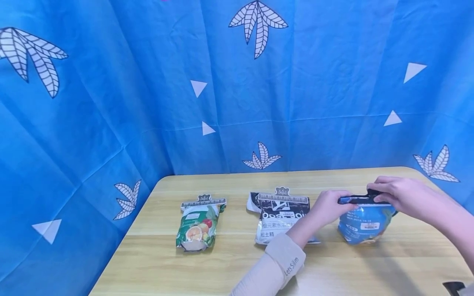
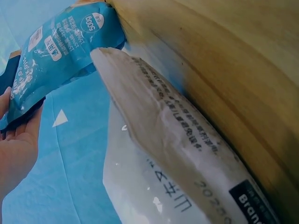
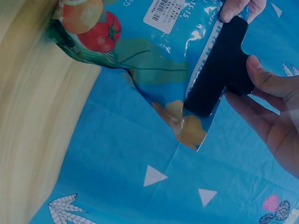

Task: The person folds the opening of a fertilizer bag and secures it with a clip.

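Note:
A blue pouch (image 1: 364,226) with printed fruit and a white label stands upright at the right of the table. Across its top edge sits a black bag clip (image 3: 217,70), jaws over the folded rim. My right hand (image 1: 398,196) pinches the clip's handle between thumb and fingers, plainly seen in the right wrist view. From the other side my left hand (image 1: 328,207) pinches the pouch's top corner, fingertips at the clip's end. In the left wrist view that hand (image 2: 21,151) holds the blue pouch (image 2: 65,58) by its top.
Left of the blue pouch, a black and white bag (image 1: 272,226) wears a clip (image 1: 283,197), partly behind my left forearm. Farther left lies a green fruit-printed pouch (image 1: 198,228), also clipped. A dark object (image 1: 453,286) shows at the lower right. Blue curtain surrounds the wooden table (image 1: 229,271).

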`<state>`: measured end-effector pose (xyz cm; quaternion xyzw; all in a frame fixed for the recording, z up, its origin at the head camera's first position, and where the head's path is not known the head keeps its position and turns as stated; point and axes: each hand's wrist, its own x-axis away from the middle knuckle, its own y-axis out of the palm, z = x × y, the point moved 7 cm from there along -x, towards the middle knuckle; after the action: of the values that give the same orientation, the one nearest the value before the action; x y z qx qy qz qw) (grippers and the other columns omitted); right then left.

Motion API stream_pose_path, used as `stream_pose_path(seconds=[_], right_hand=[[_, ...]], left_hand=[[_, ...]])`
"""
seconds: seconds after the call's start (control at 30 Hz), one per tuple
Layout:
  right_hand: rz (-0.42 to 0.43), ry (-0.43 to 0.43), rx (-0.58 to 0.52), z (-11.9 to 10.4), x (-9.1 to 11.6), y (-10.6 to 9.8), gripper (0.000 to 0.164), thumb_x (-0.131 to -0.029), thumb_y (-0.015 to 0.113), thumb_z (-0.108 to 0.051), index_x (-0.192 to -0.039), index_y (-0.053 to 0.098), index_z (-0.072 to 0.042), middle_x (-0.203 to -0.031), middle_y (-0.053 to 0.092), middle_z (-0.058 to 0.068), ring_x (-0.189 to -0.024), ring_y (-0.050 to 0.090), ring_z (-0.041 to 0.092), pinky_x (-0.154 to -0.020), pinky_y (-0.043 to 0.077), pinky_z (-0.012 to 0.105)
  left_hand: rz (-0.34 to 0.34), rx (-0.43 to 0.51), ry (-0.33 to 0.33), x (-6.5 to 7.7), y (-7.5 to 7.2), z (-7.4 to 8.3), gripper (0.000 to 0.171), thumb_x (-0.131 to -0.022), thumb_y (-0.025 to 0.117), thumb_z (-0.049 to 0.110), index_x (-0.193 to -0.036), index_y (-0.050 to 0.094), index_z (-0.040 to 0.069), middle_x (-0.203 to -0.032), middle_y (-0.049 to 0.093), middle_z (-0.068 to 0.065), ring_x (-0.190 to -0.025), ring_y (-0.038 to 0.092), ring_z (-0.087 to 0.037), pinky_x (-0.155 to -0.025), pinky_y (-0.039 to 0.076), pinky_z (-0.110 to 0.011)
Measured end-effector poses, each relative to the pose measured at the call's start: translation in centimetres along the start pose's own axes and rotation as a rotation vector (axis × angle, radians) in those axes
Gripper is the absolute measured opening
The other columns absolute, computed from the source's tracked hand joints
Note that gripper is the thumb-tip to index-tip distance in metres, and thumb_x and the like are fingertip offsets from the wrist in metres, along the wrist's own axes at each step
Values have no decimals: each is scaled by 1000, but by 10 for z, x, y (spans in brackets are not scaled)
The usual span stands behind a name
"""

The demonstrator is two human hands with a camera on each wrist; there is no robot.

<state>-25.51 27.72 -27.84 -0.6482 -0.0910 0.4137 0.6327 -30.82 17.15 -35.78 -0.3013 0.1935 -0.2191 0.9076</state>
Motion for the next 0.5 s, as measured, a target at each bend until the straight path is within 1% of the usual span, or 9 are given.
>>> stream_pose_path(seconds=[0.03,0.07,0.2,0.3,0.33,0.37,0.4,0.43,0.5], right_hand=[[-6,-1,2,-1,-1,0,40,-80,57,-39,-86,69,-1,-75,50,-9,-58,46,4,-46,41,24],[-14,0,4,-1,-2,1,35,-78,61,-35,-86,69,-1,-74,50,-9,-58,47,5,-46,41,25],[-4,-17,8,-3,-4,1,43,-80,54,-41,-85,69,-1,-74,50,-8,-57,48,6,-46,43,26],[-17,-7,2,-4,-6,2,30,-77,68,-29,-85,68,-1,-74,50,-8,-57,48,6,-46,43,26],[-22,-1,3,-4,-6,2,26,-72,74,-22,-85,68,0,-74,50,-8,-57,48,6,-46,43,26],[-27,8,3,-4,-7,3,25,-67,77,-14,-85,68,0,-74,50,-8,-56,48,6,-46,43,26],[-25,12,3,-4,-7,3,28,-61,79,-6,-85,68,0,-73,51,-7,-57,49,7,-46,44,26],[-25,19,4,-4,-7,3,29,-59,80,-4,-85,68,0,-73,52,-7,-57,51,8,-47,44,27],[-26,39,3,-3,-6,4,30,-59,80,-4,-86,69,0,-74,53,-7,-58,51,8,-48,44,26]], left_hand=[[-3,3,-10,0,0,-1,31,-82,70,28,-112,67,20,-93,65,13,-70,53,5,-61,42,-10],[-4,2,-18,1,-1,-2,32,-81,70,29,-112,67,20,-95,65,13,-73,54,5,-63,42,-10],[-5,-22,-22,1,-1,-3,35,-79,70,32,-113,66,21,-98,65,13,-81,55,5,-68,42,-10],[2,-15,-21,2,-2,-3,34,-80,70,31,-112,67,21,-96,65,14,-80,55,6,-69,42,-10],[8,-17,-16,2,-2,-3,34,-80,70,31,-112,67,21,-96,65,14,-81,55,6,-69,42,-10],[12,-15,-15,2,-2,-4,33,-80,71,31,-111,67,21,-96,65,14,-81,55,6,-70,41,-10],[17,-14,-12,2,-3,-4,33,-80,71,31,-111,67,21,-96,65,14,-81,55,6,-70,41,-9],[19,-11,-11,2,-3,-4,33,-80,71,30,-111,67,21,-95,65,14,-81,55,6,-70,41,-9],[23,-17,-9,2,-2,-4,33,-80,71,31,-111,67,21,-95,65,14,-80,55,6,-68,41,-9]])
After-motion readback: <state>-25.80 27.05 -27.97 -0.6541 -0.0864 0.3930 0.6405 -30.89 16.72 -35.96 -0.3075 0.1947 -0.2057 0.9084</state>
